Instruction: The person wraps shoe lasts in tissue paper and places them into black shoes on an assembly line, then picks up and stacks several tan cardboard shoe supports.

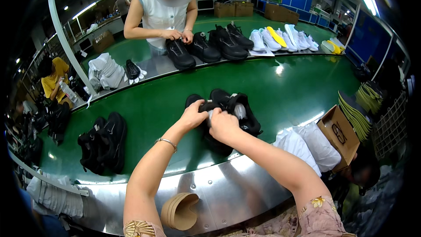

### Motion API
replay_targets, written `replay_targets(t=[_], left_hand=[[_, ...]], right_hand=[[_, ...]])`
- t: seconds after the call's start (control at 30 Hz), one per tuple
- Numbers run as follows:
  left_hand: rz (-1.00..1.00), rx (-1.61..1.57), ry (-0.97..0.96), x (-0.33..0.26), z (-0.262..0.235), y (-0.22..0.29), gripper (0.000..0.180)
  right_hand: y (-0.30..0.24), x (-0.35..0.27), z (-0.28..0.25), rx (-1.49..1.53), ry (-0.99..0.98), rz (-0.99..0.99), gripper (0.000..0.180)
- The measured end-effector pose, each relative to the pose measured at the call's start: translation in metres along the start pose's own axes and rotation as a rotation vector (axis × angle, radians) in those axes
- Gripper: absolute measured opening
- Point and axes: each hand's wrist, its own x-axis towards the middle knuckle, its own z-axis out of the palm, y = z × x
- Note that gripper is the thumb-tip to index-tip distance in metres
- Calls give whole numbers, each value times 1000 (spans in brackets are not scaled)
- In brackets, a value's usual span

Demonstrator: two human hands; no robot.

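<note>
Two hands meet on the black shoe (219,105) in the middle of the green belt (298,92): the left hand (193,115) pinches the heel rim, the right hand (222,125) curls closed around white paper (210,115) at the opening. Best to brace the heel firmly and push straight toward the toe. Another black pair (104,142) waits to the left of that shoe.

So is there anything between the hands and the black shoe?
No, nothing is in the way. The left hand and the right hand are both already on the black shoe on the green belt. A second black shoe lies right behind it, touching it, but not between it and the hands.
</note>
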Motion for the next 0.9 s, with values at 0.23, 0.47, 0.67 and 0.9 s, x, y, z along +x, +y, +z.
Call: replay_targets(t=[0.23,0.47,0.67,0.9], left_hand=[[193,74,14,7,0,5,31],[177,86,84,-5,6,4,28],[154,121,116,-4,11,-2,29],[86,29,57,4,-9,-22,30]], right_hand=[[9,20,51,161,140,-61,37],[4,29,62,224,98,-41,29],[7,42,75,357,131,-11,18],[21,27,2,377,125,-83,21]])
